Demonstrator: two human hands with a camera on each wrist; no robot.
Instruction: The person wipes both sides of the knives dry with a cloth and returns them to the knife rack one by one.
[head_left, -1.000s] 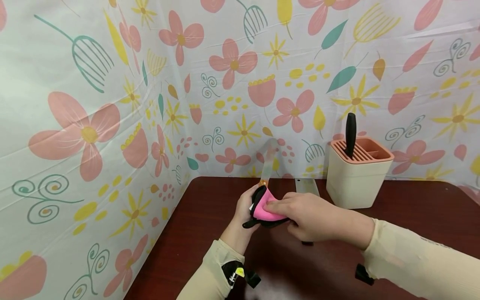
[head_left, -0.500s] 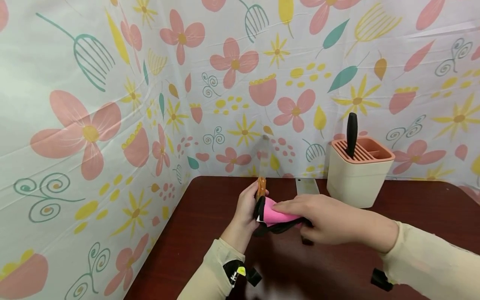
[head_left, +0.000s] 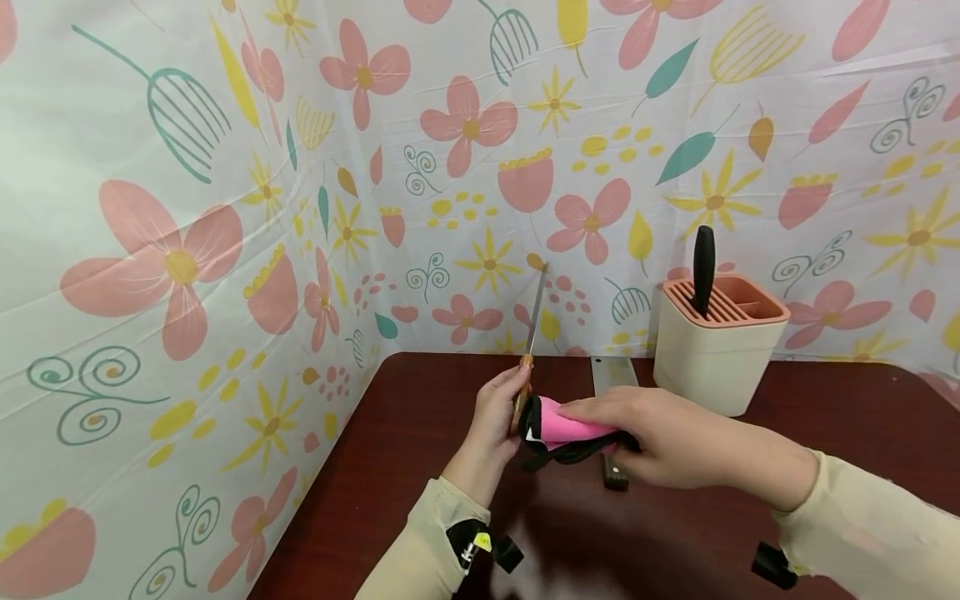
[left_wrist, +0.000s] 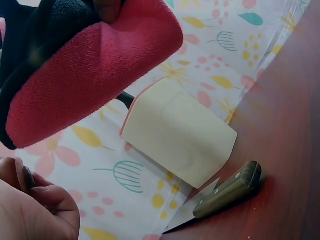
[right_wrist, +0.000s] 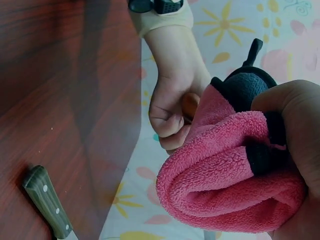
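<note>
In the head view my left hand [head_left: 491, 417] grips a knife [head_left: 523, 385] by its orange-brown wooden handle. Its blade points up and away, seen nearly edge-on. Just to the right, my right hand [head_left: 663, 432] holds a folded pink cloth [head_left: 562, 423] with black edging close beside that handle; whether they touch cannot be told. The right wrist view shows the cloth [right_wrist: 225, 170] bunched in my right hand [right_wrist: 300, 120], its dark grey side partly turned out. On the table behind lies a broad-bladed knife [head_left: 615, 475] with a dark riveted handle, its middle hidden by my right hand.
A cream knife block [head_left: 708, 371] with an orange slotted top stands at the back right of the dark red-brown table [head_left: 420, 450]. A black-handled knife [head_left: 702, 271] sits upright in it. Flower-patterned sheets [head_left: 465, 208] hang behind and on the left.
My right hand has drawn the cloth right, off the knife's blade and handle, exposing the handle. The held knife has turned from showing its flat side to nearly edge-on. The left hand has barely shifted.
</note>
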